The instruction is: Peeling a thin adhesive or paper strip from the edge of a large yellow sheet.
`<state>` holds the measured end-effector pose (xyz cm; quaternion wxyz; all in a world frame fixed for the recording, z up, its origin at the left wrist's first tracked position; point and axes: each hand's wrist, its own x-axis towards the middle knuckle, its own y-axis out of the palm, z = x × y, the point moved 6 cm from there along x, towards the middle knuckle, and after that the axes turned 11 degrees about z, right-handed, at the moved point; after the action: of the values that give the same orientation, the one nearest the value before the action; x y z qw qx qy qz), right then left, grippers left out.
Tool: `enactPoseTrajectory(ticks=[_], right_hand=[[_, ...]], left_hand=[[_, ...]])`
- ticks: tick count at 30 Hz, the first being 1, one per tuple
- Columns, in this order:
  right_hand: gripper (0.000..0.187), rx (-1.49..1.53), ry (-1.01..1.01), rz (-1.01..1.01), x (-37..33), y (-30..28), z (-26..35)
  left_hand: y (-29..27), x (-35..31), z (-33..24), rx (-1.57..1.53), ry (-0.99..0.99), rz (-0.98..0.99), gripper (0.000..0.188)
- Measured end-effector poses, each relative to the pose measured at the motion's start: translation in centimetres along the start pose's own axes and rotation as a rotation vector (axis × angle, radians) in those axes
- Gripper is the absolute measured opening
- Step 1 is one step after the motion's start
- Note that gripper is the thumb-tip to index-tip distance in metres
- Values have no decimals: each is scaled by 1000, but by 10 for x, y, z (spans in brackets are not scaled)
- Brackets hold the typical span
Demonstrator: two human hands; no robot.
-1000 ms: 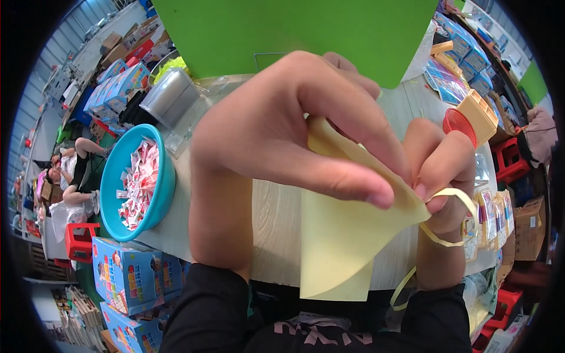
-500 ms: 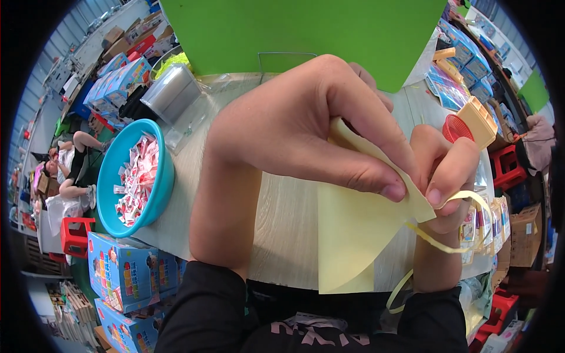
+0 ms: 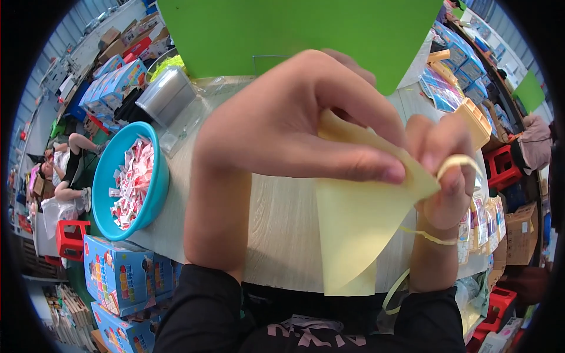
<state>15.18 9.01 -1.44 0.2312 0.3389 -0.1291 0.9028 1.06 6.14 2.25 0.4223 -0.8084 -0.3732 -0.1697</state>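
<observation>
My left hand (image 3: 288,132) is closed on a pale yellow, thin cloth-like sheet (image 3: 356,226), its thumb and forefinger pinching near the upper right corner. The rest of the sheet hangs down over the table front. Right beside that corner, my right hand (image 3: 444,170) is closed on a narrow pale yellow ribbon (image 3: 434,237), which loops over its fingers and trails down past the wrist. The right fingers are slightly smeared by motion. Whether the ribbon is joined to the corner is hard to make out.
On the left of the table (image 3: 273,235) stands a turquoise basin (image 3: 160,197) of small red-and-white packets. Behind it is a clear plastic box (image 3: 168,94). A green board (image 3: 294,32) rises at the back. Blue cartons (image 3: 115,273) flank the left; cream plastic racks (image 3: 472,120) sit right.
The right fingers have shifted and turned at the sheet's corner, and the ribbon's loop has drawn in tighter around them. My left hand keeps its pinch, a little further left.
</observation>
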Motion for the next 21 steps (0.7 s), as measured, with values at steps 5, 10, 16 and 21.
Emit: enactPoseTrajectory(ticks=[5,10,16,21], right_hand=[[63,-146,226,-93,1,-12,10],[49,-231,194,-96,2,-8,28],[28,-288,194,-131,1,-12,41],[21,-358,202,-21,1,-17,41]], left_hand=[[-5,-1,-8,214,-112,-129,22],[-2,4,-27,468,-134,-60,20],[4,9,-30,631,-216,-34,17],[10,14,-21,621,-225,36,16]])
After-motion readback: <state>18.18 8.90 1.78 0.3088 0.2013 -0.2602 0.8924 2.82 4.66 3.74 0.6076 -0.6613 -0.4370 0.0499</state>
